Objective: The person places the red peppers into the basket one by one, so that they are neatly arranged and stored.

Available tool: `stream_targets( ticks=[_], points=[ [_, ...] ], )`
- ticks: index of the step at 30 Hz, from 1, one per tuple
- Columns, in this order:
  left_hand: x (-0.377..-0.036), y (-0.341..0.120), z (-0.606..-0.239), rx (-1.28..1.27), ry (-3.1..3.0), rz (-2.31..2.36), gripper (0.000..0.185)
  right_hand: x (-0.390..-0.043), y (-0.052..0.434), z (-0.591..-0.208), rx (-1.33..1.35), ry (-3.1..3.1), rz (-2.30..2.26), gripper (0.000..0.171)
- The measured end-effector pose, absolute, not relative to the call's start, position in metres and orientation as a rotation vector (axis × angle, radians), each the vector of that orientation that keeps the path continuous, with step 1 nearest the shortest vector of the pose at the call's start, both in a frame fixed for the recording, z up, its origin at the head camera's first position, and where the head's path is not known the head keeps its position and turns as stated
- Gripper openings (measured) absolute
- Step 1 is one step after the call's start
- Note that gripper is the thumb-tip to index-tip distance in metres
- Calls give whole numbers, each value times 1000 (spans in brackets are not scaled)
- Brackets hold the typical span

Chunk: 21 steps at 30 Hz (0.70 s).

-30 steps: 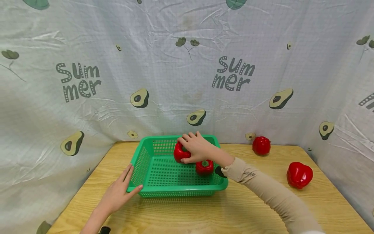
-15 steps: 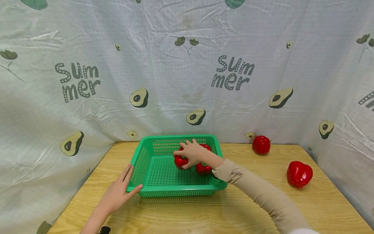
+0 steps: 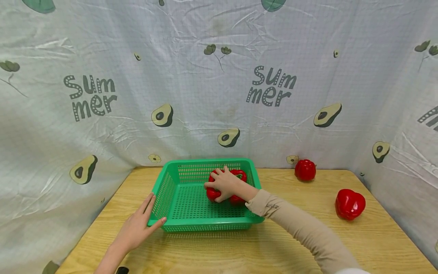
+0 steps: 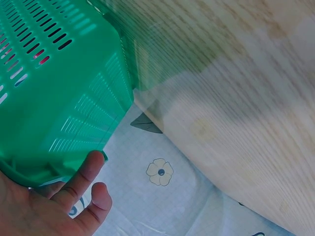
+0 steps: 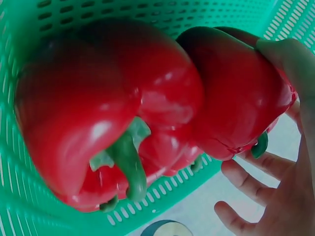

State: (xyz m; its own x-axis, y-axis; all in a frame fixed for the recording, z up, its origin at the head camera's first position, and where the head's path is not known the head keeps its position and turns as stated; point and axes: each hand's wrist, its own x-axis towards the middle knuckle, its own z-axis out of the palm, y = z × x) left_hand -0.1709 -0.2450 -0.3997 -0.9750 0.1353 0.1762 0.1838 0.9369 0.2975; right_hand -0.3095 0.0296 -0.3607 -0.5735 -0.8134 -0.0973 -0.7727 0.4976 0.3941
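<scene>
My right hand (image 3: 226,183) is down inside a green plastic basket (image 3: 205,221), gripping a glossy red bell pepper (image 3: 213,195). In the right wrist view the thumb and fingers reach around this pepper, whose green stem points down. Another red bell pepper (image 5: 98,108) with a thick curved stem lies against it there, and more red shows behind them. From the head, a bell pepper (image 3: 240,175) near the basket's back right is partly covered by the hand. My left hand (image 3: 135,227) rests on the basket's front left corner, fingers extended along the rim and thumb on the front edge.
Two more red bell peppers stand on the wooden table (image 3: 301,236) right of the basket: one bell pepper (image 3: 305,170) near the back edge, the other bell pepper (image 3: 350,204) closer by. A printed curtain (image 3: 191,83) hangs behind and along both sides.
My right hand has lowered with its bell pepper and come slightly toward the basket's front, uncovering a pepper behind it. The left hand stays on the corner.
</scene>
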Motion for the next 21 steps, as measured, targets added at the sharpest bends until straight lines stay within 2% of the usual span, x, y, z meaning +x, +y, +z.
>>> stream_targets(
  ticks=[13,21],
  points=[
    [-171,-244,-401,-245,-2938,-494,81,-308,31,-375,1424,-2570,-728,51],
    [-171,-244,-400,-251,-2925,-489,80,-307,34,-369,1451,-2584,-697,55]
  ],
)
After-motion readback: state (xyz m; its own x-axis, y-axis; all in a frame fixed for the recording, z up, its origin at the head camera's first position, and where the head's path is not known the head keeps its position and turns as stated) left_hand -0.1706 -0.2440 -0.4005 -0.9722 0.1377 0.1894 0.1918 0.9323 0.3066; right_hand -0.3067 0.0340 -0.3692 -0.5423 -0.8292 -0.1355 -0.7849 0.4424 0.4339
